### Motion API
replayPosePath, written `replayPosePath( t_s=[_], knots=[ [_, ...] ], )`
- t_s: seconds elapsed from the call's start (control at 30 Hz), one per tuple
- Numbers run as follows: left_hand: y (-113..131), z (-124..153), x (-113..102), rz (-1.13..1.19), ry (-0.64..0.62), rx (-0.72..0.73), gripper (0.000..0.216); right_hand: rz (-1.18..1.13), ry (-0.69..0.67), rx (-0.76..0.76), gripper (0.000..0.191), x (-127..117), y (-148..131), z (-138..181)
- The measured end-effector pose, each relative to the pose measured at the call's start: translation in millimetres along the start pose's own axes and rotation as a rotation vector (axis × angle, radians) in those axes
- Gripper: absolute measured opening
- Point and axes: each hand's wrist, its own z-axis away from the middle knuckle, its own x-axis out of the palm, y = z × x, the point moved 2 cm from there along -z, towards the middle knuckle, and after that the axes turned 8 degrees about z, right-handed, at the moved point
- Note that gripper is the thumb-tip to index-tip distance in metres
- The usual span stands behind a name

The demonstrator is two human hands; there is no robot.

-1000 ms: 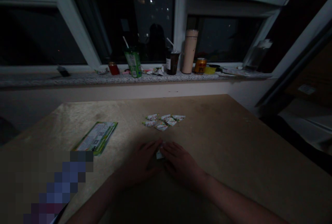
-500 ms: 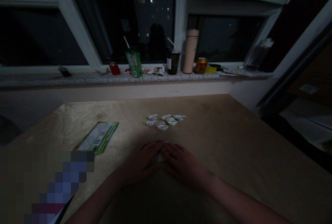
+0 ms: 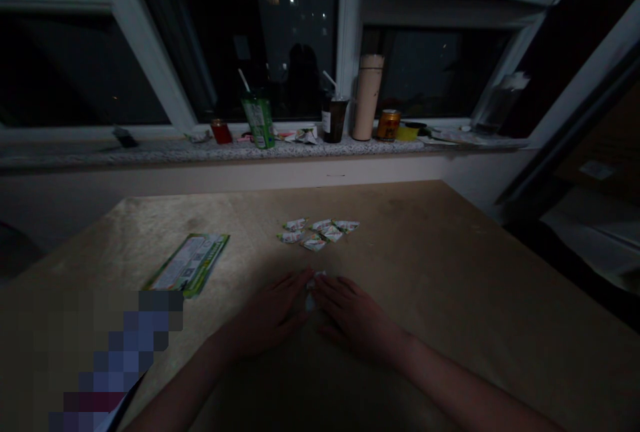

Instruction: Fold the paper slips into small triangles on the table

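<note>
My left hand [image 3: 275, 312] and my right hand [image 3: 355, 315] lie flat on the table with fingers stretched out, fingertips angled in toward each other. Between them is a small whitish piece, perhaps a wrapper [image 3: 311, 300], partly covered by my right fingers. The left fingertips are right beside its left edge; whether they touch it I cannot tell. Beyond my hands, several small white-and-green printed packets [image 3: 314, 243] lie in a loose cluster. To the left rests a flat green-and-white package [image 3: 193, 264].
The brown tabletop [image 3: 440, 252] reaches to the wall under the window. On the sill stand a red jar [image 3: 221, 132], a green cup with a straw [image 3: 259, 122], a dark drink cup [image 3: 333, 119], a pink tumbler [image 3: 367, 99] and an orange can [image 3: 389, 125]. Blurred blocks hide the lower left.
My left fingertips have drawn slightly left, away from the right ones, so more of the whitish piece shows. The right hand stays nearly still, and the packets lie as before.
</note>
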Motion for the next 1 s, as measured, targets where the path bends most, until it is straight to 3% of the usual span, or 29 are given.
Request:
replayPosePath(
  t_s=[0.6,1.0],
  knots=[
    [2,1,1,-0.059,-0.023,0.061,0.059,0.022,-0.033,0.011,0.057,-4,0,-1],
    [11,17,6,-0.141,-0.020,0.115,0.051,-0.016,-0.024,0.019,0.058,-4,1,1]
  ],
)
